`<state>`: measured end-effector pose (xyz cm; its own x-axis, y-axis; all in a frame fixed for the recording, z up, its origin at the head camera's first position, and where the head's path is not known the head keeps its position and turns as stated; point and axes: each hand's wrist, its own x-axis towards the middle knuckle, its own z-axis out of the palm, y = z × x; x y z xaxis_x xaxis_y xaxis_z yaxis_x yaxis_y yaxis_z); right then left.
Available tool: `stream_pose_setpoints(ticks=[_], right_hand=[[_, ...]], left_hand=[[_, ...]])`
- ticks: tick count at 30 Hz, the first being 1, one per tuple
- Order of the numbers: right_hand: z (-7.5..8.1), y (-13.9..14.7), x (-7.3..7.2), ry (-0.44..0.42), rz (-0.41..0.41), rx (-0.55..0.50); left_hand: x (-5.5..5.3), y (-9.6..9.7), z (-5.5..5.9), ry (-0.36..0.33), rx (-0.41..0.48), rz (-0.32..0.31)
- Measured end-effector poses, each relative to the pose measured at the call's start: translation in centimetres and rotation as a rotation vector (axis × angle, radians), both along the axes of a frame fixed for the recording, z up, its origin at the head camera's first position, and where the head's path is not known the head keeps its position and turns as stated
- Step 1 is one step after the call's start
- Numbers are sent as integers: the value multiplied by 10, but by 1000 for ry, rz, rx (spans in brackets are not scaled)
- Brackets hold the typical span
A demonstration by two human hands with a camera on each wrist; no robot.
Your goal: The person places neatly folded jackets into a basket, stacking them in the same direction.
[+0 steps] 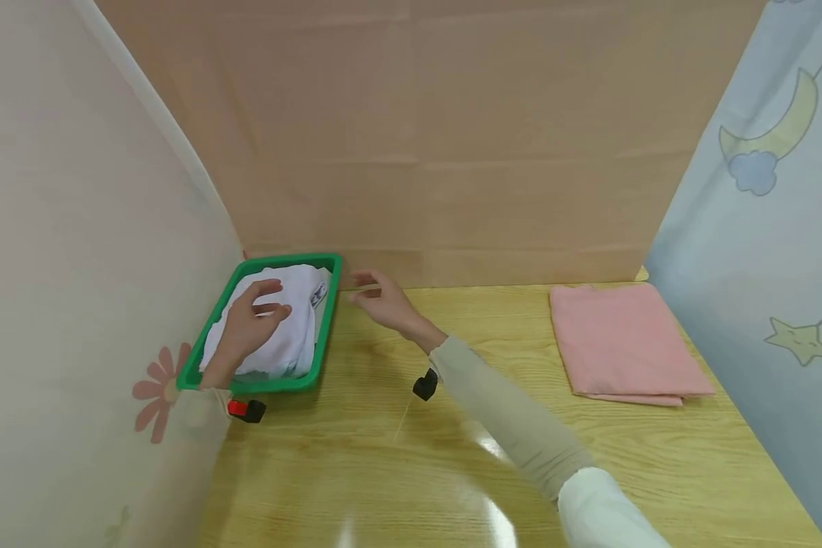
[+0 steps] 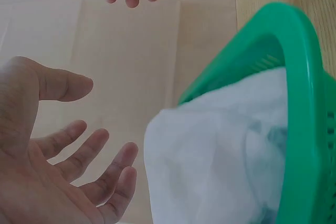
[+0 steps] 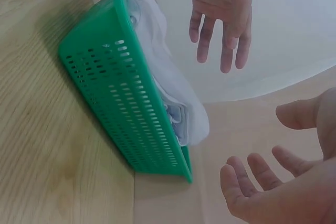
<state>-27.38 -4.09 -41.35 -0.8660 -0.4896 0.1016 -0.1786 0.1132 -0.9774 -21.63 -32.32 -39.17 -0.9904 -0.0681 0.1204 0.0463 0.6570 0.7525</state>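
Observation:
A green plastic basket with slotted sides stands at the far left of the table, filled with folded white cloth that bears a dark print. Over the basket hovers my left hand, its fingers loosely bent and holding nothing. Just right of the basket's rim my right hand is raised above the table, fingers relaxed and spread from the thumb. In the right wrist view the white cloth rises above the basket's rim, with both hands apart from it.
A folded pink cloth lies at the right of the wooden table. Brown paper covers the back wall. A pale curtain closes in the left side, and a blue one with moon and star prints the right.

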Motion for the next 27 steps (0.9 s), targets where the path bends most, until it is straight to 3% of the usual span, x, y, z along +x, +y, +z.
stream_pose_setpoints(ticks=[10,27], right_hand=[[-3,37,6,49,-26,-6],[-8,116,6,43,-124,38]], left_hand=[[-1,26,-2,77,40,-85],[-5,70,-17,118,119,-166]])
